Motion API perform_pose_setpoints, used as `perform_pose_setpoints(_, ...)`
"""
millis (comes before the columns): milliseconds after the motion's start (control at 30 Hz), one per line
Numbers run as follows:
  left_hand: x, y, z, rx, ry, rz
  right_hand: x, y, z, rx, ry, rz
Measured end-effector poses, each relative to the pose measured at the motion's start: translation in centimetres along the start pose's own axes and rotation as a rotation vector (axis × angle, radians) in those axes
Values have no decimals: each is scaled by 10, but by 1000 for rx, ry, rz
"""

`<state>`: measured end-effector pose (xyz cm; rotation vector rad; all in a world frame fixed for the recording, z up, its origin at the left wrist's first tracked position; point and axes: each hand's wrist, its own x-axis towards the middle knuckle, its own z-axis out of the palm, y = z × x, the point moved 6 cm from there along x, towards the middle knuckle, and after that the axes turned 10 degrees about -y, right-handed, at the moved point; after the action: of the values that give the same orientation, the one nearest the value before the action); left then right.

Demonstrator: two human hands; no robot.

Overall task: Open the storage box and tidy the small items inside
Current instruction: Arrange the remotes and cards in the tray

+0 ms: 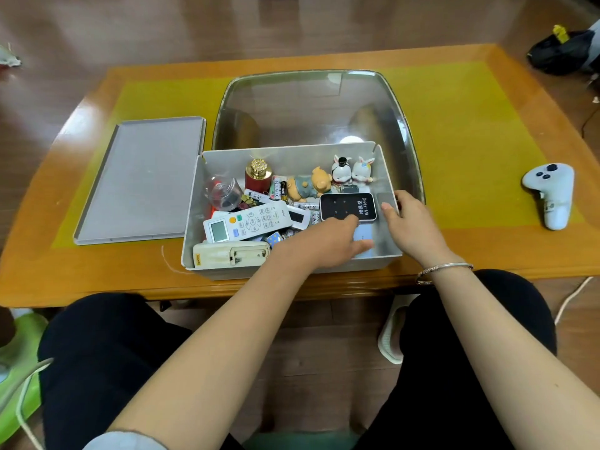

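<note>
Storage box (388,222): open, standing at the near edge of the table (454,131), directly in front of me; its grey lid (143,180) lies flat on the table just to its left.
Contents: mixed small items piled mostly in the left and middle; the right side shows bare floor.
Wi-Fi device (349,206): black, glossy, right of centre. I judge it light, rigid and slippery; hold it by the short edges.
White remote (248,224): lies diagonally over other items. Light and stiff; lift it by the long sides.
Yellowed remote (227,254): against the near wall, battery bay exposed.
Figurines (352,172): two rabbits upright at the far wall, a pig (308,186) lying beside them. Probably brittle; lift by the body.
Clear cup (224,193): on its side at the left. Light, and may crack if squeezed.
Left hand (328,241): inside the box, fingers extended over a pale card, touching the Wi-Fi device's near edge; nothing gripped.
Right hand (412,219): fingers curled over the right wall, steadying the box.
Clear bin (399,102): behind the box.
Game controller (552,193): far right on the table.
</note>
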<state>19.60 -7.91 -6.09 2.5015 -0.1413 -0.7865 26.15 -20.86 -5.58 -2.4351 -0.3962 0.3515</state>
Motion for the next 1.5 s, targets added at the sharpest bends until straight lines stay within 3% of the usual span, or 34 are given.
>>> perform_pose_setpoints(100,-13,3,13,-21,4,-5,0,0,1,-13,6,-8)
perform_pose_setpoints(400,-7,30,30,332,1,84,-2,-2,2,5,24,-18)
perform_pose_setpoints(800,9,17,19,109,-35,7,-2,-2,0,5,34,-19)
perform_pose_setpoints(967,12,19,22,195,-54,17,-2,-1,2,9,20,-5)
perform_pose_setpoints(1267,-3,29,26,406,67,127,-1,-3,1,9,8,-2)
perform_pose_setpoints(1500,-13,28,23,380,76,139,0,-5,-2,-42,-5,23)
